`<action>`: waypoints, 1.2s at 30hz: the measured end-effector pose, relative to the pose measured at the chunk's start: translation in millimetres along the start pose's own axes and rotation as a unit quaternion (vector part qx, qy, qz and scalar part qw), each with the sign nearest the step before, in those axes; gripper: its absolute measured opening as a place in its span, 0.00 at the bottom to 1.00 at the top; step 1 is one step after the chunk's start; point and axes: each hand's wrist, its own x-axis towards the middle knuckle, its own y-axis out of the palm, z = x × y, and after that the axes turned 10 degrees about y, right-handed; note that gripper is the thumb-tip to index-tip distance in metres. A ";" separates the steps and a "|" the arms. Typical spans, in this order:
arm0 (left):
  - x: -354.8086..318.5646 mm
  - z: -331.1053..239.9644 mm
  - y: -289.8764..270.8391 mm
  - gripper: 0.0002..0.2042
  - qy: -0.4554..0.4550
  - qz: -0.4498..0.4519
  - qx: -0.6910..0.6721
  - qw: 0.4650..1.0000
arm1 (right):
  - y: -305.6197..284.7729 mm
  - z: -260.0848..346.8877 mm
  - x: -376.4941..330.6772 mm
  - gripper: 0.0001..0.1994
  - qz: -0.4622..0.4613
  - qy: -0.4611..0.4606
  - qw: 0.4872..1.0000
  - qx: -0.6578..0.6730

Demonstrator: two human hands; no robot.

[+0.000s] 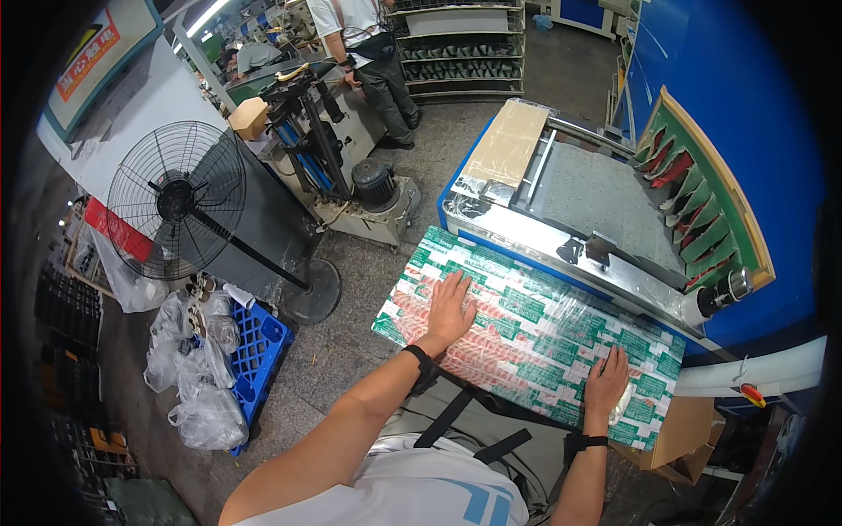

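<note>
Both of my hands rest on a board (517, 337) wrapped in green, white and red printed tape, which sits in front of a blue machine. My left hand (451, 309) lies flat on its left part, fingers stretched out and nothing in them. Toward the board's right end, my right hand (607, 381) lies with its palm down and fingers extended. A small pale, shiny object (622, 406) shows beside the right palm; its kind is unclear. Each wrist wears a black band.
The machine's grey conveyor bed (592, 197) lies beyond the board, beside a green panel (732, 206) with hanging flaps. A black fan (175, 200) and a blue crate (260, 355) with plastic bags stand left. Another person (360, 61) stands farther back. A cardboard box (680, 434) sits right.
</note>
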 end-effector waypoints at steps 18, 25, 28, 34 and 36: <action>-0.8 0.2 -1.0 0.31 -0.008 0.014 -0.004 1.000 | -0.6 0.6 -0.1 0.23 0.010 0.006 1.000 0.009; -0.5 0.3 -1.4 0.30 -0.010 0.012 -0.006 1.000 | 1.2 0.0 0.6 0.23 0.009 0.002 1.000 0.003; 0.6 -1.1 -0.2 0.30 -0.012 0.014 -0.008 1.000 | 0.3 -1.4 0.8 0.23 0.008 0.003 1.000 0.002; 0.3 -1.1 -1.4 0.30 -0.011 0.013 -0.005 1.000 | -1.3 0.7 0.6 0.23 0.005 0.000 1.000 0.003; 0.2 -1.6 -2.1 0.30 -0.012 0.013 -0.005 1.000 | -1.3 1.1 0.7 0.23 0.004 -0.001 1.000 0.002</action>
